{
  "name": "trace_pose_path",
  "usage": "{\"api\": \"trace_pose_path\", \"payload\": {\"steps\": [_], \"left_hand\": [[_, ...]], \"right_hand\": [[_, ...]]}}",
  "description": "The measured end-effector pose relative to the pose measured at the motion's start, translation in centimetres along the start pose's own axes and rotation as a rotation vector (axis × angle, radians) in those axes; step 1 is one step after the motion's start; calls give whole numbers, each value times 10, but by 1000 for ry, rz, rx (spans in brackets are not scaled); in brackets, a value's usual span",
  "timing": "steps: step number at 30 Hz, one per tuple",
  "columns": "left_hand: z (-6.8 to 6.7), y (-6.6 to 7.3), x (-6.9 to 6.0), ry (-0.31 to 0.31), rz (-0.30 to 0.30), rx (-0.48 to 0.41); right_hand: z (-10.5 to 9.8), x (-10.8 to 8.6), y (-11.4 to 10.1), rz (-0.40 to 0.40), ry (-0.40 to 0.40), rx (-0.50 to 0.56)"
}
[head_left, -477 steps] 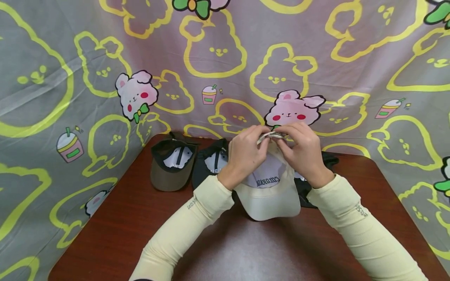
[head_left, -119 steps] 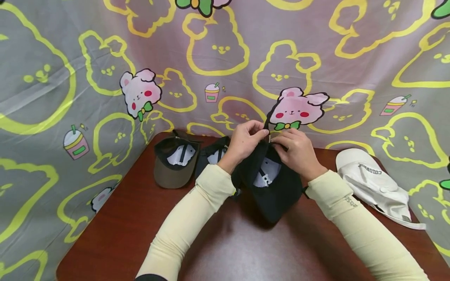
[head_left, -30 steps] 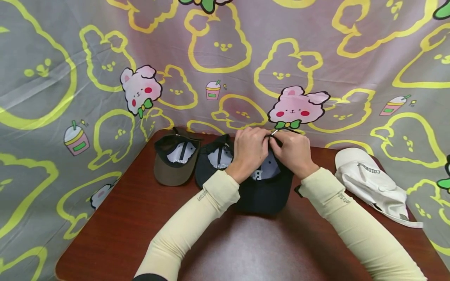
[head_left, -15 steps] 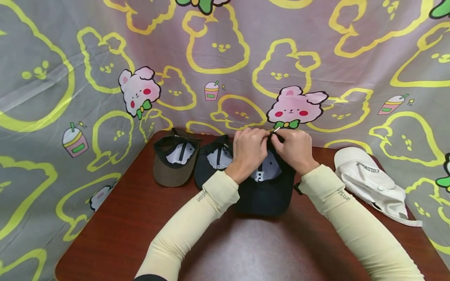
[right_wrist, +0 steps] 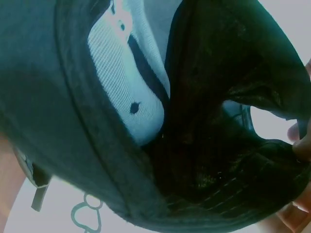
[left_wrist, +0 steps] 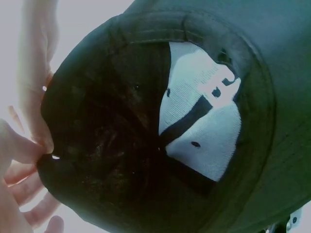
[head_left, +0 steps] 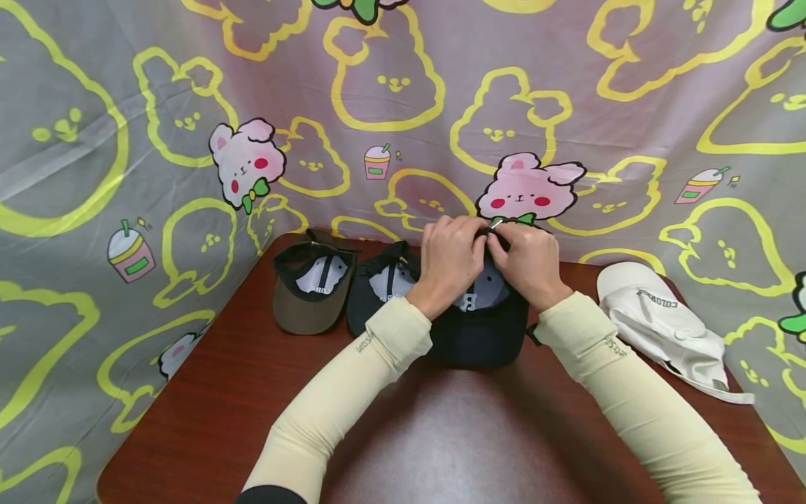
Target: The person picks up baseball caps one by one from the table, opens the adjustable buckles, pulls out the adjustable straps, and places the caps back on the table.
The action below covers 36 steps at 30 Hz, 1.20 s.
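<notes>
In the head view, a black baseball cap [head_left: 478,343] hangs between both hands, its inside facing me and its brim pointing down. The left hand [head_left: 450,259] pinches the cap's back strap from the left. From the right, the right hand [head_left: 525,262] pinches the same strap, close against the left fingertips. A small pale, shiny piece [head_left: 496,225] sticks up between the fingers. The left wrist view shows the cap's dark inside with a white front panel [left_wrist: 199,116]. In the right wrist view, fingertips [right_wrist: 303,148] hold the strap beside the rear opening [right_wrist: 272,124].
A brown cap [head_left: 308,311] and a dark navy cap [head_left: 360,308] lie inside-up at the left on the wooden table [head_left: 252,392]. A white cap [head_left: 667,322] lies on its side at the right edge. Patterned cloth [head_left: 415,147] stands close behind.
Earlier the hands held the white cap; it now lies at the right, and the black cap is in the hands. In the last second, the hands and cap have risen slightly.
</notes>
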<state>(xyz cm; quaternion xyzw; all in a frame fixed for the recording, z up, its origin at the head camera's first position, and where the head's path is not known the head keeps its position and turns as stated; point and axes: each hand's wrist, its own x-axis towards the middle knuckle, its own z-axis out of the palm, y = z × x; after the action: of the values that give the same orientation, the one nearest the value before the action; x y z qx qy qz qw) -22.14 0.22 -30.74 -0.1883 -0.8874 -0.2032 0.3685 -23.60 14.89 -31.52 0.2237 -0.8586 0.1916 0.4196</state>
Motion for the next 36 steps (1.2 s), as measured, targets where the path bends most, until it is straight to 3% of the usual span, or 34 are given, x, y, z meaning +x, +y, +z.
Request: {"api": "trace_pose_path", "payload": {"steps": [13,26,36], "left_hand": [[-1,0,-1,-8,-20,47],[-1,-5,-5,-29,-9,34],[-3,-3,-7,-43,2,51]], "right_hand": [[4,0,-5,-23,-12,2],[4,-1,-3,-48,-26,0],[2,0,3,18,-14,-9]]}}
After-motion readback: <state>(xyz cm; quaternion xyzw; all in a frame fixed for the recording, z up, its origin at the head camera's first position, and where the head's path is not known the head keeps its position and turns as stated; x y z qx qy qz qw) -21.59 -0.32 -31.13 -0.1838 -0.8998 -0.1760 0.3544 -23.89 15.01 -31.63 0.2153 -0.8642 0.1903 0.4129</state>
